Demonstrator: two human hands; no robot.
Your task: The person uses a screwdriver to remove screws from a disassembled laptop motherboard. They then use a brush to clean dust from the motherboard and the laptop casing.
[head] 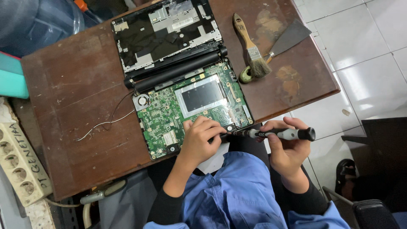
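Screwdriver (271,134) tip hidden behind left hand (199,140), so contact with green circuit board (186,114) can't be told. Board's near edge covered by that hand. Power strip (19,163) cut off at left edge. Blue water jug (38,21) cropped at top-left corner. Paintbrush (251,46) covers part of scraper (288,40) handle.

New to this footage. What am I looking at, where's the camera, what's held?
One view only, from a camera worn on the person's head, looking down at a brown wooden table. No robot: two bare hands. On the table lies an opened laptop, its green circuit board exposed. The left hand rests on the board's near edge and pinches the shaft of a screwdriver; the right hand grips its handle. Farther back lie a paintbrush and a putty knife. A loose wire lies to the left.
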